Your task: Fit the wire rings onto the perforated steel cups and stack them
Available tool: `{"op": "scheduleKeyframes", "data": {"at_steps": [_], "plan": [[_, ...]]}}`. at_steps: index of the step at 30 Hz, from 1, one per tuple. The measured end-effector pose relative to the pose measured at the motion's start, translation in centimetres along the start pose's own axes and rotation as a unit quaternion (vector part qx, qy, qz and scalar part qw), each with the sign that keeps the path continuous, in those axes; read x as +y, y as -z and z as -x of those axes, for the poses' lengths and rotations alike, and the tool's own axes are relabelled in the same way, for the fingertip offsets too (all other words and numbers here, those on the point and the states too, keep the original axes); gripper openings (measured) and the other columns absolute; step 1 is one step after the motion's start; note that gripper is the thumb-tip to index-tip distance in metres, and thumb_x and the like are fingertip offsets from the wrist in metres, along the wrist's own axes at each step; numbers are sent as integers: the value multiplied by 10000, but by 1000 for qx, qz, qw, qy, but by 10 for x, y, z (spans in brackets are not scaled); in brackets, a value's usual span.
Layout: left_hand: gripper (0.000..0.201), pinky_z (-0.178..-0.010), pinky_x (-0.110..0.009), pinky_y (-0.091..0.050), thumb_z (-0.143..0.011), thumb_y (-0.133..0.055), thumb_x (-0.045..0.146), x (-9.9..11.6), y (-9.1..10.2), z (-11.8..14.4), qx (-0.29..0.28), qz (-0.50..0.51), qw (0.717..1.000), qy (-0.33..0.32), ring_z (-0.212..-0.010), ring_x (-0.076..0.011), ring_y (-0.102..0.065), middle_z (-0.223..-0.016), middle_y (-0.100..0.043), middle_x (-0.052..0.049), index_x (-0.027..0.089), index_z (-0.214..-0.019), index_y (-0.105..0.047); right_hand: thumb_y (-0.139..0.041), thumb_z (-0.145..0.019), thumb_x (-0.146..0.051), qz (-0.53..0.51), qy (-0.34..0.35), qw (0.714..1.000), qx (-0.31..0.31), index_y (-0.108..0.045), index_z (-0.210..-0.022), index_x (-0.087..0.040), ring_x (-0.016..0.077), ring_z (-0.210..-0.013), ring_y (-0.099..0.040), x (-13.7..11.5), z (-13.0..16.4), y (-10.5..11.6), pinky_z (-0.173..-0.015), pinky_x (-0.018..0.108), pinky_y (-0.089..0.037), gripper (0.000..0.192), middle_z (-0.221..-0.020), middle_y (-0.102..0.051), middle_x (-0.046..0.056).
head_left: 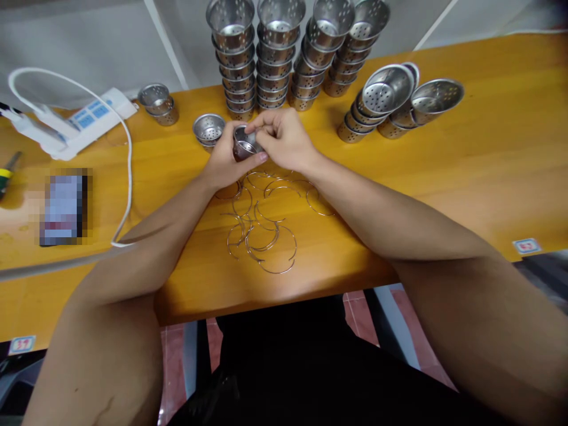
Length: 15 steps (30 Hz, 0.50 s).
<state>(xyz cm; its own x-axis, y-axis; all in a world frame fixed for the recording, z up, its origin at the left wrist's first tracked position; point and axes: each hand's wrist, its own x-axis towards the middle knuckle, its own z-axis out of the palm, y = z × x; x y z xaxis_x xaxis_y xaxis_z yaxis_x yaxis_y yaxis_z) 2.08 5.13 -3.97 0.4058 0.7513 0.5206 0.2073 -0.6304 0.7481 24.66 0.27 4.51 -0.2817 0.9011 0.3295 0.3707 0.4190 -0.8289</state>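
A small perforated steel strainer cup is held above the orange table. My left hand grips it from below and the side. My right hand pinches at its rim with fingertips closed; what it pinches is hidden. Below both hands lies a loose pile of several thin wire half-rings on the table. A single empty strainer cup stands just left of my left hand.
Tall stacks of strainer cups stand at the back of the table, with toppled stacks to the right. Two nested cups sit back left. A white power strip with a cable and a phone lie left.
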Motion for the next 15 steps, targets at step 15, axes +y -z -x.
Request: {"op": "scheduleKeyframes", "data": {"at_steps": [15], "plan": [[1001, -1165, -622, -715, -682, -1224, 803, -3, 11, -3, -65, 94, 993, 33, -1288, -416, -824, -1360, -805, -130, 264, -1382, -753, -1022, -867, -998, -179, 15, 965, -190, -657, -1011, -293, 136, -562, -560, 4, -2, 32, -478, 279, -411, 807, -746, -693, -57]]}}
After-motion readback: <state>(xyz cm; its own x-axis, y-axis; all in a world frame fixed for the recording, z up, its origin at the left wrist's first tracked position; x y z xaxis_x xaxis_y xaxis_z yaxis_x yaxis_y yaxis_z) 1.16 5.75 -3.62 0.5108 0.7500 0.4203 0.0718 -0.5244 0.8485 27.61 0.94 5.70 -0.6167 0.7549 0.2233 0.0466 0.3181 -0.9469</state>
